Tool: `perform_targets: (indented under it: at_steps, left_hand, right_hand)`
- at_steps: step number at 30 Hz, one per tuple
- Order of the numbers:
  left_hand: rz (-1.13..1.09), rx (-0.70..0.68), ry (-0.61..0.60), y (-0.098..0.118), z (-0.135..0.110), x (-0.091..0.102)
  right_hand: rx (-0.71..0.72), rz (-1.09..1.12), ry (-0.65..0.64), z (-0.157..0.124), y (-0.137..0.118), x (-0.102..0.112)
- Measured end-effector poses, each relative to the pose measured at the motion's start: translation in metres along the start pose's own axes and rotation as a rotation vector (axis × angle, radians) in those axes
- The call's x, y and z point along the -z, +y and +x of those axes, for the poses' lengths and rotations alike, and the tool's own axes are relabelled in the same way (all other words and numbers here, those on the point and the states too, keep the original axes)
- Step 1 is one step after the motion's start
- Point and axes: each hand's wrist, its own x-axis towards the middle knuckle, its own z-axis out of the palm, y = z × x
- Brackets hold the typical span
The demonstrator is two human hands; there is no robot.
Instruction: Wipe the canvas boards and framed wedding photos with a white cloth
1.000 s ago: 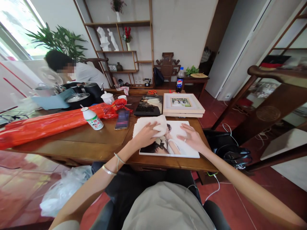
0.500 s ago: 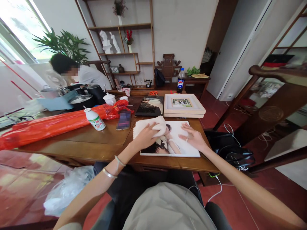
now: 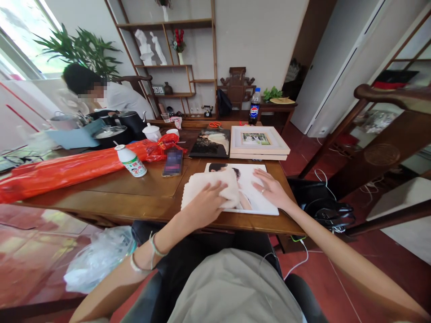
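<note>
A photo panel [image 3: 256, 202] showing a couple lies flat on the wooden table in front of me. My left hand [image 3: 209, 201] holds a cream cloth [image 3: 195, 184] with a scalloped edge, pressing it down over the panel's left and lower part, so much of the print is hidden. Part of the cloth hangs over the panel's left side. On the panel's white right side rests my right hand [image 3: 272, 190], fingers stretched out and holding nothing. A ring shows on one of its fingers.
Behind the panel are a dark photo panel [image 3: 202, 146] and stacked white frames [image 3: 235, 142]. A phone [image 3: 173, 162], a white bottle [image 3: 129, 159] and a long red plastic-wrapped bundle [image 3: 77, 163] lie to the left. A cola bottle [image 3: 255, 110] stands farther back. A person [image 3: 124, 101] sits far left.
My left hand and the cloth have moved down the panel toward me, uncovering its upper left part. My right hand stays on the right side. The view has tilted slightly down.
</note>
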Motion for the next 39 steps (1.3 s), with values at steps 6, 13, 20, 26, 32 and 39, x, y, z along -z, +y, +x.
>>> perform_targets:
  at_steps: [6, 13, 20, 26, 32, 39]
  left_hand:
    - [-0.057, -0.034, 0.013, 0.005, 0.001, 0.002]
    - [-0.022, 0.132, 0.202, -0.053, 0.052, -0.017]
    - [0.016, 0.102, 0.12, -0.031, 0.036, -0.012]
    - [-0.04, -0.015, 0.04, 0.025, -0.009, -0.004]
    - [-0.074, 0.008, 0.109, 0.013, -0.004, -0.018]
    - [-0.039, 0.097, 0.21, -0.054, 0.045, -0.025]
  right_hand:
    - [0.033, -0.013, -0.022, 0.003, 0.003, 0.003]
    - [0.062, -0.008, -0.047, 0.006, 0.006, 0.006]
    - [0.026, 0.016, -0.036, 0.007, 0.004, 0.006]
    - [0.028, 0.02, -0.004, 0.007, 0.005, 0.002]
    - [0.025, -0.005, -0.008, 0.007, 0.003, 0.002]
    - [0.03, -0.01, -0.002, 0.007, 0.004, 0.001]
